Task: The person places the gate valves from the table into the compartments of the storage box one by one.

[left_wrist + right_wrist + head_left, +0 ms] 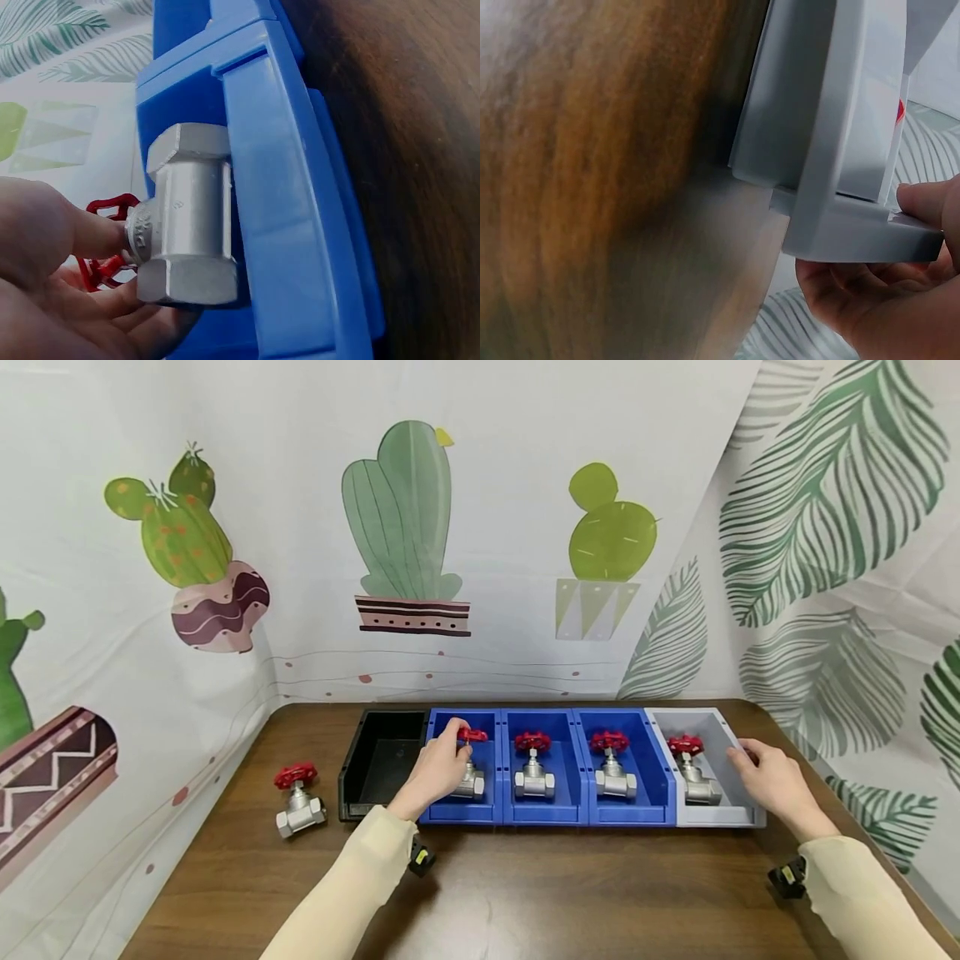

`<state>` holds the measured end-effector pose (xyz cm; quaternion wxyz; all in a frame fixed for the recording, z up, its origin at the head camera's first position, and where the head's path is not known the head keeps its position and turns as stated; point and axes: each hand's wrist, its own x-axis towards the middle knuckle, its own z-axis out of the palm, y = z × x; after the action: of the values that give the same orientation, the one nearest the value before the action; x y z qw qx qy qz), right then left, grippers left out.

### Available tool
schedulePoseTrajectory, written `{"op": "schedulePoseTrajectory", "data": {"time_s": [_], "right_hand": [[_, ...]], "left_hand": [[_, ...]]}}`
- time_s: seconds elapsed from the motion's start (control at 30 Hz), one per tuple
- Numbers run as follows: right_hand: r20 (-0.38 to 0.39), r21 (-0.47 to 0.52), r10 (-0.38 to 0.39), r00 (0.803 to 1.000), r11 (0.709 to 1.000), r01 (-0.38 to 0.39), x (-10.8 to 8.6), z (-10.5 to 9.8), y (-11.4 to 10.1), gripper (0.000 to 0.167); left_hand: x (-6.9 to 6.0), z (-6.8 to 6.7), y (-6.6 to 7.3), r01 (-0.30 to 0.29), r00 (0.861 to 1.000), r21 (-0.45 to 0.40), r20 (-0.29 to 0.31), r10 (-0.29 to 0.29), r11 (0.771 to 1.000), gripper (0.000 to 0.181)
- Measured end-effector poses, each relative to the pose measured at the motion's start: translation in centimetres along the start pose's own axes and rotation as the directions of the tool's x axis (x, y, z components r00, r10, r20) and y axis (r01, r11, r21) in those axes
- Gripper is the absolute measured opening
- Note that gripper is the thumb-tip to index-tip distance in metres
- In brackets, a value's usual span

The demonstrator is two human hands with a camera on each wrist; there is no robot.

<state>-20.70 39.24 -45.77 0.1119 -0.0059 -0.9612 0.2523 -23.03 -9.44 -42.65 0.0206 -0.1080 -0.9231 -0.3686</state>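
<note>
My left hand [437, 768] reaches into the leftmost blue bin [462, 814] and grips a gate valve [471, 783] by its neck, just below the red handwheel. In the left wrist view the valve's silver body [193, 214] lies close to the bin's front lip, thumb on one side and fingers beneath. At the far right end of the row, my right hand [776, 781] pinches the side wall of the grey bin [738, 816], with the thumb over the rim and fingers outside. Another valve [697, 787] sits in that grey bin.
Two more blue bins hold a valve each: the middle valve [534, 779] and the right valve [615, 778]. A black bin [386, 768] closes the row's left end. Left of it, one loose valve [302, 812] lies on the wooden table [525, 893]. A printed cloth hangs behind.
</note>
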Motion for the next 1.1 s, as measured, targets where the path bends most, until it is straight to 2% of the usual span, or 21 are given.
{"op": "schedulePoseTrajectory", "data": {"time_s": [0.3,0.43,0.73,1.1], "right_hand": [[-0.009,0.003,0.004,1.000,1.000,-0.003,-0.1,0.0,-0.1,0.046],[-0.008,0.006,0.013,1.000,1.000,-0.013,-0.1,0.1,-0.1,0.047],[-0.005,0.011,0.024,1.000,1.000,-0.024,-0.2,0.2,-0.2,0.049],[-0.013,0.010,0.013,1.000,1.000,-0.013,-0.2,0.2,0.1,0.048]], "left_hand": [[1.0,1.1,0.6,0.040,0.997,0.084,0.063,-0.046,0.996,0.027],[1.4,1.7,0.4,0.065,0.994,0.101,0.085,-0.073,0.993,0.027],[1.7,2.6,-0.7,0.168,0.979,0.036,0.110,-0.171,0.985,0.032],[1.7,3.0,-0.8,0.216,0.969,0.010,0.119,-0.216,0.976,0.037]]}}
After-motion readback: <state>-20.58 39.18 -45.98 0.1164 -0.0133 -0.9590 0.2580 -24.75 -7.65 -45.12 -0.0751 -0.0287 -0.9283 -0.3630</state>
